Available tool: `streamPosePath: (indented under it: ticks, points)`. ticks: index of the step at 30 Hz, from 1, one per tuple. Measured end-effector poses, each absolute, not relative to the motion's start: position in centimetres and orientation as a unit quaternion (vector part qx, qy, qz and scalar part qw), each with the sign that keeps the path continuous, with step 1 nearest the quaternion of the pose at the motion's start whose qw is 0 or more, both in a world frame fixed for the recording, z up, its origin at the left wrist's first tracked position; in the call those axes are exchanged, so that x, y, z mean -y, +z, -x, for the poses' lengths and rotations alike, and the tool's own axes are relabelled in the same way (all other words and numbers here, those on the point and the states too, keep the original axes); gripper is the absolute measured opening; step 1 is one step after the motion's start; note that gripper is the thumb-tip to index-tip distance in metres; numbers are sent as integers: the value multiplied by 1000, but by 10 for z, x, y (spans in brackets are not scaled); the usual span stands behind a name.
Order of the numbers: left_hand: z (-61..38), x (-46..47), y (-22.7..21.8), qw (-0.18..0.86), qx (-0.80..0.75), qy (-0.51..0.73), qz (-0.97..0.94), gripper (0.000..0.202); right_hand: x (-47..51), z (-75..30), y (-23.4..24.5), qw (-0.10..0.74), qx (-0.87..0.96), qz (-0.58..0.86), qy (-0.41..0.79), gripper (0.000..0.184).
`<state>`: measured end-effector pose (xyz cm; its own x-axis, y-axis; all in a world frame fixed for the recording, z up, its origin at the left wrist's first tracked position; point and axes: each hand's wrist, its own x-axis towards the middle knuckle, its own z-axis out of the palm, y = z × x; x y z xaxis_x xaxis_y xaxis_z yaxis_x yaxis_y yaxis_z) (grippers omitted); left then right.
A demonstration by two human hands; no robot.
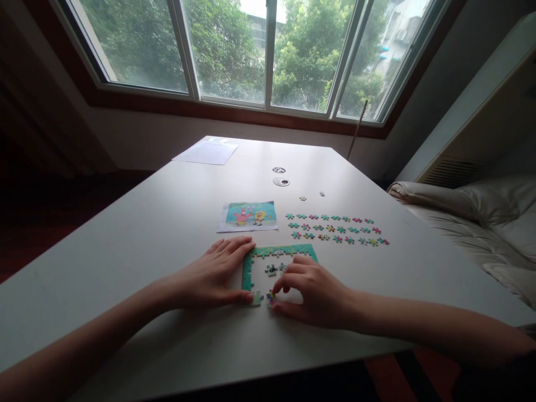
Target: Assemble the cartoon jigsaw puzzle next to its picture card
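Note:
A partly joined jigsaw puzzle border [247,277] lies on the white table, with its left side and top edge put together. My left hand [221,271] rests flat along that left side, fingers spread, its thumb on a pale green corner piece [256,300]. Between the thumb and forefinger of my right hand [312,290] is a small multicoloured puzzle piece [270,297], just right of the corner piece with a narrow gap between them. Inside the border lie dark-patterned loose pieces [271,269]; my right hand partly covers this area and the border's right side.
Rows of loose puzzle pieces [330,228] lie to the right. A cartoon reference picture [251,215] is behind the border. Farther back are two round discs [281,182], two separate pieces [302,199] and a white sheet [206,152]. A padded light seat [473,223] stands beyond the table's right edge.

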<state>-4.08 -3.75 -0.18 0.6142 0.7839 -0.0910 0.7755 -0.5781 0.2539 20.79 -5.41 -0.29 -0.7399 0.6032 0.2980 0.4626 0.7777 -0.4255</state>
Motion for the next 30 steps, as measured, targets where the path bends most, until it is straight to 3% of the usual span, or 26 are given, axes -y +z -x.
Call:
streamPosePath:
  ticks: [19,30]
  points:
    - [41,38,-2,130,-439,11,-889,93,49,-197,-8,205,910,305,192,19]
    - [41,38,-2,135,-438,24,-888,92,49,-192,-13,205,918,291,176,8]
